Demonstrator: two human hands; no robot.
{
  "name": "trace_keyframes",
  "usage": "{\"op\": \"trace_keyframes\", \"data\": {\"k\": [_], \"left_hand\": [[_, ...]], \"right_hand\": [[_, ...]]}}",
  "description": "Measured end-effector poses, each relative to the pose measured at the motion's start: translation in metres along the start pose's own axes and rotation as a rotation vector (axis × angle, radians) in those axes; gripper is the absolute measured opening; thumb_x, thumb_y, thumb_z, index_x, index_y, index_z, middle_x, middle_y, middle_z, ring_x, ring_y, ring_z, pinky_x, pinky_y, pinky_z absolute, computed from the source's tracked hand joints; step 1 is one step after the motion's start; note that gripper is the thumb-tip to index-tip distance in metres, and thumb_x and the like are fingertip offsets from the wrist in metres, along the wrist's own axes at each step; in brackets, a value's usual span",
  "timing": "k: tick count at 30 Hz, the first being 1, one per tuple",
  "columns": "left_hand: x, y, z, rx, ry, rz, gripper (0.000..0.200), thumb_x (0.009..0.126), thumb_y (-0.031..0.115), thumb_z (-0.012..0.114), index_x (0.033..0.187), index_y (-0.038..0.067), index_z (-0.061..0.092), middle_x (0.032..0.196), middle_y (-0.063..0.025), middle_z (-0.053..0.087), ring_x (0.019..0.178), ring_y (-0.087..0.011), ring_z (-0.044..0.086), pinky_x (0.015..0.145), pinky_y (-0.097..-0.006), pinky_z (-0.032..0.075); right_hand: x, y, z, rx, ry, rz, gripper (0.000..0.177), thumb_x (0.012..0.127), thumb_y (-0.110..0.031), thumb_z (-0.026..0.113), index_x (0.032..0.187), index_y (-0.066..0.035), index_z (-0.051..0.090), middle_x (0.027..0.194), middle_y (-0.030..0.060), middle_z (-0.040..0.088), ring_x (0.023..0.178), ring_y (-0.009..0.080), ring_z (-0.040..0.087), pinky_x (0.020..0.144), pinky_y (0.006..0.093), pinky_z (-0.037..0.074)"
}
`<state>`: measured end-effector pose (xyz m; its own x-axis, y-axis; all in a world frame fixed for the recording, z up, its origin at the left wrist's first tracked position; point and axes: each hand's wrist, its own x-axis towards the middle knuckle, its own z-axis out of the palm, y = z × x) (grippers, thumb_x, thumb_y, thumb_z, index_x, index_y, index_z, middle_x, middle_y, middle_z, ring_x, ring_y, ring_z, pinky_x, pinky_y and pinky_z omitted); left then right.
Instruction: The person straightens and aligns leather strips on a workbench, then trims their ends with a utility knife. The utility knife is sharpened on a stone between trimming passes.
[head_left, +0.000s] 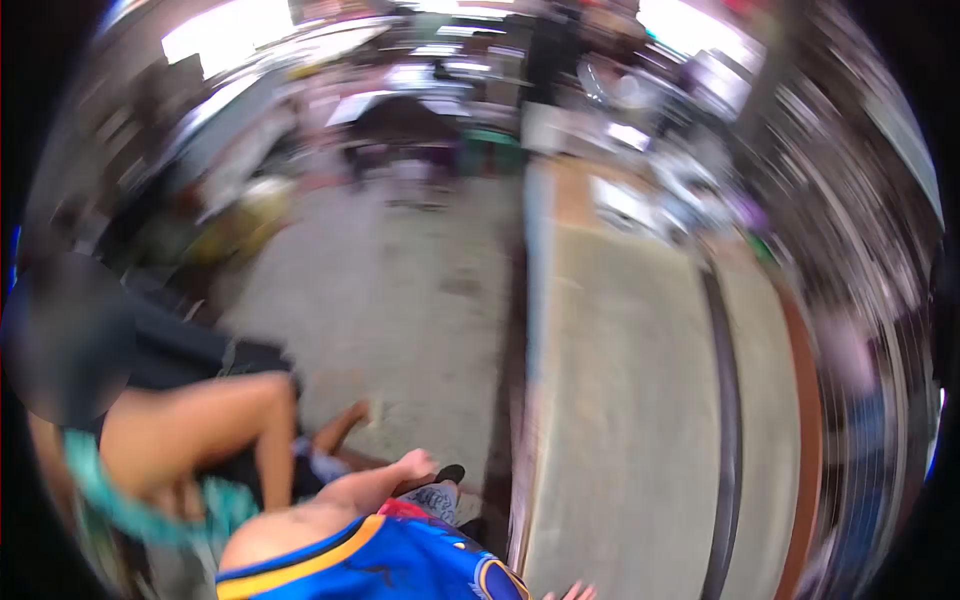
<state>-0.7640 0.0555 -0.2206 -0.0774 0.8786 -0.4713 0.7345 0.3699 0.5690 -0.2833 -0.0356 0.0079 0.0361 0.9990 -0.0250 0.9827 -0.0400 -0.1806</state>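
My left arm reaches forward from the blue jersey (400,560), and my left hand (417,463) hangs over the floor near my knee. Its fingers look curled in, and I see nothing in them, though motion blurs it. At the bottom edge, only the fingertips of my right hand (575,593) show, stretched apart beside the long table (630,400). A dark strip (722,400) runs lengthwise along that pale table top.
Close on my left is another person with a bent arm (215,420) and a teal garment (225,510). Concrete floor (400,290) stretches ahead. A dark rounded item (405,122) stands farther back. Blurred white items (630,205) lie at the table's far end.
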Motion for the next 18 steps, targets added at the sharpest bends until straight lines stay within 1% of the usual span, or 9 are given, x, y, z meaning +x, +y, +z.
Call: {"op": "trace_keyframes", "data": {"k": [1,2,4,6,8,12,15,16,18], "left_hand": [[0.005,0.005,0.003,-0.112,-0.105,-0.083,0.043,0.094,0.040,0.063,0.095,0.000,0.079,0.093,-0.0218,0.078,0.086,-0.0385,0.074,0.077,-0.0507,0.057],[0.006,0.008,0.006,-0.164,-0.249,-0.171,0.043,0.096,0.040,0.063,0.099,0.000,0.080,0.094,-0.0181,0.079,0.088,-0.0323,0.075,0.080,-0.0483,0.058],[0.027,0.003,0.010,0.028,-0.607,-0.037,0.046,0.100,0.042,0.065,0.110,0.000,0.079,0.099,-0.0131,0.080,0.095,-0.0203,0.073,0.085,-0.0421,0.058],[0.038,0.024,-0.013,0.147,-0.843,0.039,0.044,0.100,0.040,0.065,0.111,0.001,0.079,0.099,-0.0135,0.080,0.095,-0.0203,0.073,0.085,-0.0413,0.058],[0.062,0.054,-0.038,0.309,-1.050,0.116,0.042,0.100,0.039,0.066,0.113,0.001,0.079,0.100,-0.0140,0.080,0.095,-0.0202,0.073,0.085,-0.0405,0.057],[0.069,0.212,-0.069,0.659,-1.321,0.193,0.038,0.100,0.036,0.067,0.116,0.003,0.078,0.100,-0.0148,0.080,0.094,-0.0202,0.072,0.086,-0.0388,0.057],[0.046,0.335,-0.064,0.900,-1.426,0.240,0.036,0.100,0.033,0.067,0.118,0.004,0.078,0.101,-0.0154,0.079,0.093,-0.0201,0.072,0.086,-0.0376,0.057],[0.034,0.372,-0.054,0.978,-1.436,0.290,0.035,0.101,0.032,0.068,0.119,0.004,0.078,0.101,-0.0156,0.079,0.093,-0.0201,0.072,0.086,-0.0372,0.057],[0.002,0.429,-0.018,1.107,-1.417,0.478,0.034,0.101,0.031,0.068,0.120,0.005,0.077,0.101,-0.0161,0.079,0.093,-0.0201,0.072,0.087,-0.0364,0.057]], "right_hand": [[-0.005,0.007,0.013,-0.164,-0.020,-0.029,0.082,0.100,-0.054,0.062,0.163,-0.008,0.038,0.170,0.0165,0.034,0.155,0.0437,0.031,0.126,0.0564,0.027],[0.005,0.003,0.005,0.128,-0.027,0.000,0.067,0.103,-0.037,0.058,0.159,-0.003,0.041,0.170,0.0256,0.028,0.159,0.0424,0.023,0.128,0.0609,0.018],[0.017,-0.017,-0.024,0.174,-0.002,0.077,0.062,0.102,-0.036,0.060,0.156,-0.010,0.047,0.167,0.0196,0.037,0.155,0.0405,0.033,0.126,0.0590,0.024],[-0.003,-0.001,0.006,0.144,0.054,0.117,0.060,0.104,-0.040,0.058,0.158,-0.017,0.046,0.168,0.0149,0.037,0.155,0.0377,0.034,0.125,0.0564,0.029],[-0.036,-0.014,0.013,0.173,0.186,0.414,0.058,0.104,-0.036,0.059,0.155,-0.010,0.048,0.165,0.0196,0.039,0.153,0.0391,0.036,0.123,0.0540,0.032],[-0.115,-0.031,0.024,0.287,0.600,0.892,0.052,0.102,-0.028,0.061,0.147,-0.002,0.054,0.156,0.0248,0.048,0.148,0.0423,0.042,0.121,0.0502,0.036],[-0.183,-0.044,0.052,0.271,0.931,1.347,0.050,0.101,-0.021,0.058,0.147,-0.001,0.054,0.155,0.0250,0.050,0.144,0.0435,0.046,0.120,0.0501,0.038],[-0.206,-0.048,0.062,0.160,1.021,1.489,0.050,0.101,-0.017,0.058,0.147,0.001,0.054,0.143,0.0256,0.059,0.136,0.0424,0.055,0.116,0.0505,0.043],[-0.264,-0.047,0.057,0.416,1.202,1.715,0.058,0.102,-0.018,0.059,0.156,0.001,0.044,0.129,0.0229,0.069,0.122,0.0383,0.066,0.110,0.0467,0.049]]}}
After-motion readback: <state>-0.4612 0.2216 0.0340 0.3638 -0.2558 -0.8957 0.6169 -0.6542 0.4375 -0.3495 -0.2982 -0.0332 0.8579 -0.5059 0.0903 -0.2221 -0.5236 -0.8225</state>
